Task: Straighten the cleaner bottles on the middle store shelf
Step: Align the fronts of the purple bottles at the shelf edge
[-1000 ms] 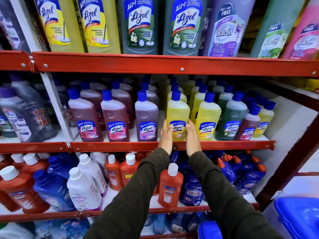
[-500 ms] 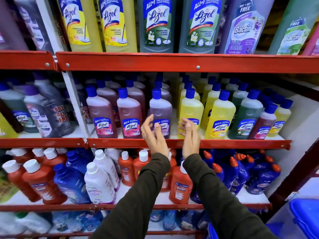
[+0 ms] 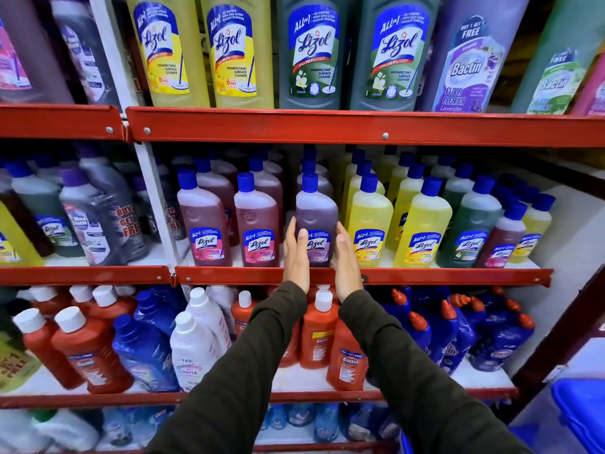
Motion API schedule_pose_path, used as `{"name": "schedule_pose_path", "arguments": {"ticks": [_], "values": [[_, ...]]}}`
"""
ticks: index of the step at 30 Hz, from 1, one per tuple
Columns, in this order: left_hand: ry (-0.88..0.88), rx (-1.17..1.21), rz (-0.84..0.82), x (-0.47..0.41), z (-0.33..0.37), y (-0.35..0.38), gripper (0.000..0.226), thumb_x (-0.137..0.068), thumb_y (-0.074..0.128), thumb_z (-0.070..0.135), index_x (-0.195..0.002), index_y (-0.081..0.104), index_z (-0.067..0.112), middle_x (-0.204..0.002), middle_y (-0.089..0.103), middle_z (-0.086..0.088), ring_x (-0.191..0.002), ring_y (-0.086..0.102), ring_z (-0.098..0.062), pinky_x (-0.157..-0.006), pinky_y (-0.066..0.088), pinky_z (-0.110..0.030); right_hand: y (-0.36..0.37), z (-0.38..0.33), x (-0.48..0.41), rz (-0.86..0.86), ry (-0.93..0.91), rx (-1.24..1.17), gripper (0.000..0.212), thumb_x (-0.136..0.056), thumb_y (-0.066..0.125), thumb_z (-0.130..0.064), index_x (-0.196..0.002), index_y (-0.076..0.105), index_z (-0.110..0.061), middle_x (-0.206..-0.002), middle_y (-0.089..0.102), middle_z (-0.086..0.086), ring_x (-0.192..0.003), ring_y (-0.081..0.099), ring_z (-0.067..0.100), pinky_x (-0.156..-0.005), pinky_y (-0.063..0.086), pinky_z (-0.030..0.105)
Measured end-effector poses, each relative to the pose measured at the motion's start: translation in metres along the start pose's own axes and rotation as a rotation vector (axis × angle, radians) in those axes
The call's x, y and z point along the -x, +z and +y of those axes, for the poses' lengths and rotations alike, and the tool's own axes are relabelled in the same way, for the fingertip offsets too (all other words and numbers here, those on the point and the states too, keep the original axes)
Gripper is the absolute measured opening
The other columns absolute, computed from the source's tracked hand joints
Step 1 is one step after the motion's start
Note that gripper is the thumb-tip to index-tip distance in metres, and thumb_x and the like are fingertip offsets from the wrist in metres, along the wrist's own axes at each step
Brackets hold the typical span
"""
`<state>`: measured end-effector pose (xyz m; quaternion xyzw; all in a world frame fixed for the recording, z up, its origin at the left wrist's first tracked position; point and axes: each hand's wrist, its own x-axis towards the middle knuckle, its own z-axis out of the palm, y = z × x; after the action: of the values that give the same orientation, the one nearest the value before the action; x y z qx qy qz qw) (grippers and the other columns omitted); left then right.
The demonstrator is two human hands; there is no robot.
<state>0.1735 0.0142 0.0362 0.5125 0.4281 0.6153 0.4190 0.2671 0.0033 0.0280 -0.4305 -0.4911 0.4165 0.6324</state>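
The middle shelf [image 3: 425, 276] has a red front rim and carries rows of blue-capped Lizol cleaner bottles. Its front row runs from two pink bottles [image 3: 203, 221] through a purple bottle [image 3: 317, 211] and yellow bottles [image 3: 370, 217] to a green bottle [image 3: 471, 224]. The purple bottle stands upright at the front edge. My left hand [image 3: 296, 253] lies flat against its left side. My right hand [image 3: 345, 260] presses its right side, fingers straight. The bottle's label shows between my palms.
Large Lizol and Bactin bottles [image 3: 314, 54] fill the shelf above. On the lower shelf stand orange Bactin bottles [image 3: 319, 326], white bottles and blue bottles. A white upright post [image 3: 154, 198] divides the shelving at left. A blue bin [image 3: 582, 411] sits at bottom right.
My hands left the front yellow bottle, moved left with fingers spread, and now close on the sides of the purple bottle. The view has shifted left and closer.
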Motion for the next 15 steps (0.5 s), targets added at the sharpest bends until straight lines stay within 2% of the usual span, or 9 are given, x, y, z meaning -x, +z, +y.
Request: {"name": "schedule_pose_path", "arguments": {"ticks": [3, 7, 10, 11, 13, 15], "values": [[0.029, -0.005, -0.019, 0.005, 0.001, 0.0, 0.06, -0.098, 0.036, 0.054, -0.154, 0.024, 0.034, -0.161, 0.029, -0.004, -0.142, 0.038, -0.017, -0.118, 0.036, -0.044, 0.002, 0.0, -0.002, -0.006, -0.005, 0.024, 0.076, -0.088, 0.041, -0.072, -0.155, 0.035, -0.037, -0.161, 0.044, -0.001, -0.143, 0.049, 0.015, -0.117, 0.047, 0.043], [0.042, -0.027, -0.059, 0.003, 0.001, -0.006, 0.061, -0.097, 0.036, 0.055, -0.153, 0.024, 0.035, -0.162, 0.029, -0.003, -0.142, 0.038, -0.016, -0.116, 0.038, -0.039, 0.0, 0.0, -0.004, -0.001, 0.008, 0.084, 0.073, -0.091, 0.039, -0.069, -0.156, 0.034, -0.036, -0.162, 0.043, -0.002, -0.143, 0.049, 0.015, -0.116, 0.048, 0.045], [0.055, -0.058, -0.04, 0.008, 0.0, -0.011, 0.051, -0.105, 0.036, 0.044, -0.154, 0.028, 0.029, -0.159, 0.033, -0.001, -0.129, 0.044, -0.002, -0.094, 0.042, -0.007, 0.004, -0.001, 0.002, 0.089, 0.0, 0.098, 0.058, -0.099, 0.04, -0.06, -0.15, 0.042, -0.032, -0.156, 0.047, 0.002, -0.139, 0.051, 0.016, -0.109, 0.052, 0.038], [0.086, -0.064, 0.003, 0.012, 0.001, -0.014, 0.047, -0.107, 0.037, 0.038, -0.152, 0.033, 0.026, -0.155, 0.039, -0.001, -0.125, 0.046, 0.003, -0.09, 0.042, -0.003, 0.007, -0.001, 0.005, 0.147, -0.024, 0.098, 0.049, -0.103, 0.04, -0.053, -0.145, 0.047, -0.029, -0.151, 0.05, 0.004, -0.136, 0.054, 0.017, -0.104, 0.055, 0.036], [0.183, -0.061, 0.117, 0.021, 0.006, -0.022, 0.039, -0.107, 0.037, 0.031, -0.144, 0.044, 0.021, -0.144, 0.051, -0.001, -0.126, 0.05, -0.001, -0.097, 0.046, -0.012, 0.015, -0.001, 0.01, 0.25, -0.076, 0.048, 0.033, -0.106, 0.041, -0.042, -0.13, 0.058, -0.026, -0.137, 0.059, 0.009, -0.126, 0.06, 0.019, -0.094, 0.059, 0.035], [0.292, -0.089, 0.243, 0.026, 0.011, -0.033, 0.036, -0.105, 0.037, 0.029, -0.137, 0.051, 0.018, -0.135, 0.055, -0.002, -0.125, 0.051, -0.007, -0.104, 0.045, -0.024, 0.028, -0.004, 0.015, 0.274, -0.086, -0.008, 0.027, -0.107, 0.041, -0.036, -0.114, 0.065, -0.025, -0.119, 0.068, 0.01, -0.109, 0.067, 0.021, -0.085, 0.059, 0.04]]}}
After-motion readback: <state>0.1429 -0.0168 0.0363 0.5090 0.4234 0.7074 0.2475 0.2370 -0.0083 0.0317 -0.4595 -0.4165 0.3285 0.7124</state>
